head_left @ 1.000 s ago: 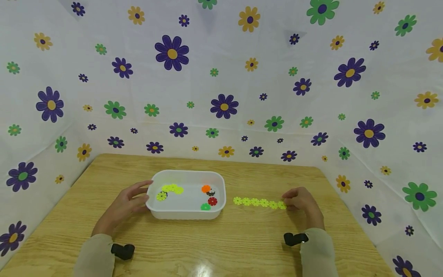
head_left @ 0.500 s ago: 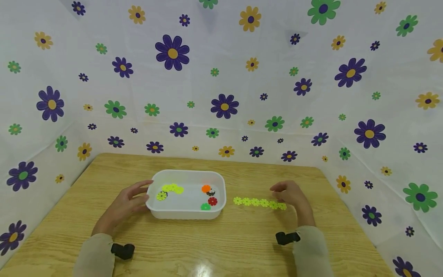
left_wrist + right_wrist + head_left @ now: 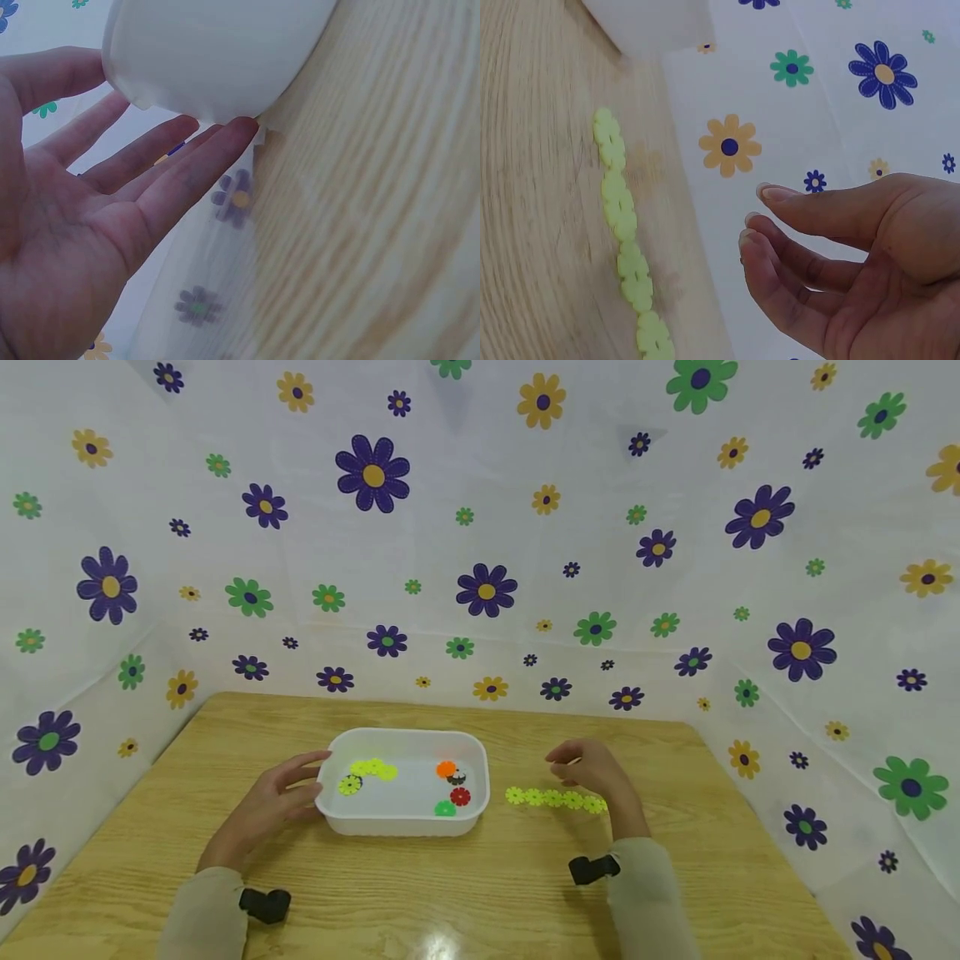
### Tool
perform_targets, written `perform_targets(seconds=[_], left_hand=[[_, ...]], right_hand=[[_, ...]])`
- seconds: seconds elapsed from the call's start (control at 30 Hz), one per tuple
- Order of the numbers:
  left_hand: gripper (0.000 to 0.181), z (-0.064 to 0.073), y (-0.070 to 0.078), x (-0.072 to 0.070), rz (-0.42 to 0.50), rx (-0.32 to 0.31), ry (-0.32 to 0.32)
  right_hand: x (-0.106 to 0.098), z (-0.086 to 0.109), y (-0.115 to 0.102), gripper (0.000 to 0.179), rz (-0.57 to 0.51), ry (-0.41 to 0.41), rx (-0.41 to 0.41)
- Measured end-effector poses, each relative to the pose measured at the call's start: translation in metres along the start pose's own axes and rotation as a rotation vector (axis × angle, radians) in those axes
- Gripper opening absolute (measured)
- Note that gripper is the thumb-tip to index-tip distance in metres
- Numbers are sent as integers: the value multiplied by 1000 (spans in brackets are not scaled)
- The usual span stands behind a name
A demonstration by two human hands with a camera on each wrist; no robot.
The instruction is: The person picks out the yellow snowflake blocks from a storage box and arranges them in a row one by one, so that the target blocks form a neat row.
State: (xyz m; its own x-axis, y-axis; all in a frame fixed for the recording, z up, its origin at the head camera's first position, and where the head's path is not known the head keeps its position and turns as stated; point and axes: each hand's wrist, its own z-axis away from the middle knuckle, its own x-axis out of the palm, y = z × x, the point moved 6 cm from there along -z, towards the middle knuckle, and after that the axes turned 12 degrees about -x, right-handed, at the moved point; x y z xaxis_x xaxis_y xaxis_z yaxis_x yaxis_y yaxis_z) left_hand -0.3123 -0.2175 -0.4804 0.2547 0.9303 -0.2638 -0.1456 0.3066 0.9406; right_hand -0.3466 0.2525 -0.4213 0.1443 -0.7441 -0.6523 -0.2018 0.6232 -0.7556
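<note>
A white plastic bin [image 3: 405,827] stands on the table left of centre. My left hand [image 3: 272,800] touches its left side with the fingertips; in the left wrist view the extended fingers [image 3: 196,166] meet the bin's wall. To the right of the bin lies a straight row of yellow flower-shaped discs [image 3: 534,797], joined edge to edge. Over this row hovers my right hand [image 3: 596,770], its fingers loosely bent and holding nothing. In the right wrist view the thumb [image 3: 821,210] and fingertips are apart from the yellow row [image 3: 619,202]. My right wrist hides the row's right end.
Inside the bin, yellow discs [image 3: 375,766] lie at the left. An orange disc [image 3: 446,769], a red disc [image 3: 461,797] and a green disc [image 3: 446,808] lie at its right end. A flower-printed cloth [image 3: 420,543] walls the wooden table [image 3: 420,893] at the back and sides.
My right hand has left the right end of the yellow row and moved left above it, toward the bin. The left hand, bin and row stay in place.
</note>
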Motion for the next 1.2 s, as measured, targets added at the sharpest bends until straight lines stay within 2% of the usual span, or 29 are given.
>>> perform_targets(seconds=[0.13, 0.4, 0.63, 0.77, 1.2], left_hand=[[62, 0, 1, 1, 2, -3, 5], [62, 0, 1, 0, 1, 2, 3], [61, 0, 2, 1, 14, 17, -15], [62, 0, 2, 1, 10, 7, -12], [62, 3, 4, 1, 8, 7, -13]], right_hand=[[8, -9, -14, 23, -7, -15, -35], [27, -22, -41, 20, 18, -38, -48], [51, -32, -59, 15, 2, -73, -90], [63, -37, -69, 13, -2, -89, -87], [100, -49, -101, 15, 19, -175, -141]])
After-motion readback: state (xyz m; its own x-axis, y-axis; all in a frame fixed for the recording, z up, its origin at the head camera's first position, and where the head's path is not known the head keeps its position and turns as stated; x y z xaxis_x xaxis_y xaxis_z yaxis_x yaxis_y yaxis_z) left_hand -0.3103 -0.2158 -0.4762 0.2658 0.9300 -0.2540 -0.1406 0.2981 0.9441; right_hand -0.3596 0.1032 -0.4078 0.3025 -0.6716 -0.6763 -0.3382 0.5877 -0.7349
